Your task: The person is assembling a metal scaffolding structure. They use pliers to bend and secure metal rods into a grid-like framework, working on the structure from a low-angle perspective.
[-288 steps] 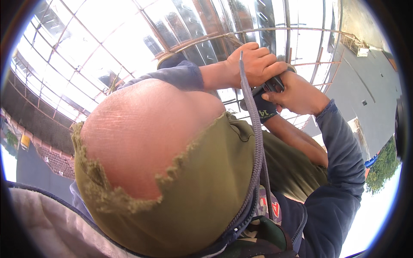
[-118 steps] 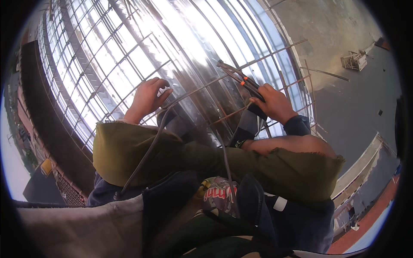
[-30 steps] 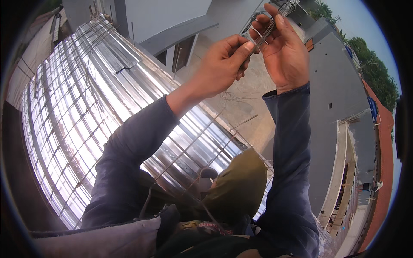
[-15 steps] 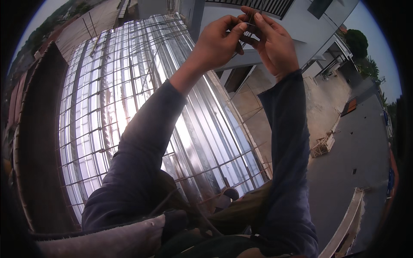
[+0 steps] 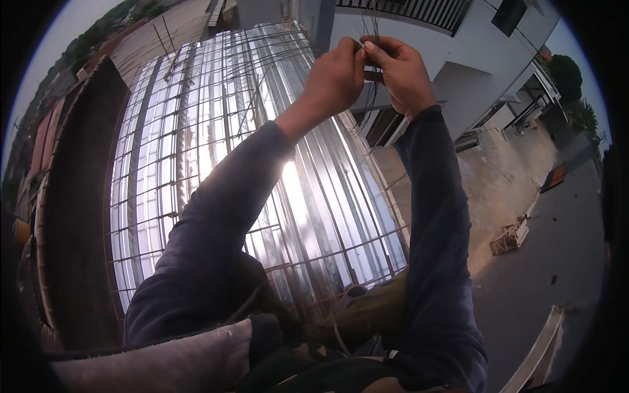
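Both hands are raised together at the top of the view, fingertips meeting around a loose bunch of thin dark wires [image 5: 371, 95]. My left hand [image 5: 333, 77] is closed, its thumb and forefinger pinching the wires from one side. From the other side my right hand [image 5: 407, 75] grips them too, thumb and forefinger pressed together and the other fingers curled. Strands stick up above the fingertips and hang down between the palms. How many strands each hand has cannot be made out.
Below my arms lies a shiny corrugated metal deck [image 5: 223, 124] with a grid of reinforcing bars over it. A dark wall [image 5: 82, 209] borders it on the left. Past the deck's right edge, the ground [image 5: 498, 170] lies far below, with a wooden frame [image 5: 510, 237] on it.
My hands have come closer together, and the right fingers have curled in from a more spread pose. More of the wires now shows below the hands. The whole view has shifted slightly.
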{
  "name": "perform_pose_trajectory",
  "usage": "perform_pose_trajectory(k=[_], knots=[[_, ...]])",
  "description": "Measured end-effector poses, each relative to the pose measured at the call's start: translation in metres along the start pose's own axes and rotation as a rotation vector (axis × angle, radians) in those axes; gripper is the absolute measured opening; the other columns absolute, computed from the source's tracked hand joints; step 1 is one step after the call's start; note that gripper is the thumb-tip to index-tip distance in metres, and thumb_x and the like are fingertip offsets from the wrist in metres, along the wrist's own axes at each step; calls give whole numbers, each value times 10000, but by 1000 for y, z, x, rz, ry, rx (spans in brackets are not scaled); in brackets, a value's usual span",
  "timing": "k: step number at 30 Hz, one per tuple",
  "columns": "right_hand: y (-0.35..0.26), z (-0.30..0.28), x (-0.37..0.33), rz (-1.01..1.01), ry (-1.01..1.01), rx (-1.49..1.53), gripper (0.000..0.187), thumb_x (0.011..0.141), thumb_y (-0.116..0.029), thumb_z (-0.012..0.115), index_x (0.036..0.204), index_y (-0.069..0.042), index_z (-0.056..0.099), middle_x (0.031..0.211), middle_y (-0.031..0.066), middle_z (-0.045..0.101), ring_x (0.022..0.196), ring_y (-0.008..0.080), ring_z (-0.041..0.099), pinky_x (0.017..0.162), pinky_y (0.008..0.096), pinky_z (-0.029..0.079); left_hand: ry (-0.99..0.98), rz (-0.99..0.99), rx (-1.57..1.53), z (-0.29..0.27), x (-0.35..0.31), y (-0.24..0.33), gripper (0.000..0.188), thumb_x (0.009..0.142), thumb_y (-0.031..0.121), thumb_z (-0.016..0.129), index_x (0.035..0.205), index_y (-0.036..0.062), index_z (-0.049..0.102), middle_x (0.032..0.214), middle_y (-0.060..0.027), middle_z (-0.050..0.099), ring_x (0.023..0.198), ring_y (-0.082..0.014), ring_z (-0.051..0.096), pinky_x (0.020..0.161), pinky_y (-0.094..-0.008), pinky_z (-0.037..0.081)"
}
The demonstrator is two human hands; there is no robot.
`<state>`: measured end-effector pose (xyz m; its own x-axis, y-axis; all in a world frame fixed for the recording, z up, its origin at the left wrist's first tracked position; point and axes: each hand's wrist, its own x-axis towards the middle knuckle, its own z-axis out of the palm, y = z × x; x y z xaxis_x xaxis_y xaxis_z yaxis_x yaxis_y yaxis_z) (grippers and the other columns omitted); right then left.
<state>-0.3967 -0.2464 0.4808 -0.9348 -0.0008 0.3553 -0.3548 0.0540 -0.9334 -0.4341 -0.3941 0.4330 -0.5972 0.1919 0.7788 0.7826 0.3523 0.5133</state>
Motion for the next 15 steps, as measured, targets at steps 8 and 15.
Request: perform_pose_trajectory(k=[8, 15], knots=[[33, -21, 10, 81, 129, -94, 321, 1141, -259, 610, 1274, -3, 750, 779, -99, 448, 614, 30, 363, 575, 223, 330, 186, 95, 381, -42, 4, -68, 414, 1152, 330, 538, 1372, -5, 640, 1267, -197, 751, 1147, -393, 734, 995, -499, 573], [47, -104, 48, -3, 536, 73, 309, 1135, -217, 591, 1236, 46, 717, 849, -22, 427, 701, 88, 362, 609, 285, 335, 312, -332, 607, -350, -64, -81, 363, 1153, 305, 533, 1216, 20, 749, 1186, -170, 775, 1171, -286, 711, 1033, -416, 525]])
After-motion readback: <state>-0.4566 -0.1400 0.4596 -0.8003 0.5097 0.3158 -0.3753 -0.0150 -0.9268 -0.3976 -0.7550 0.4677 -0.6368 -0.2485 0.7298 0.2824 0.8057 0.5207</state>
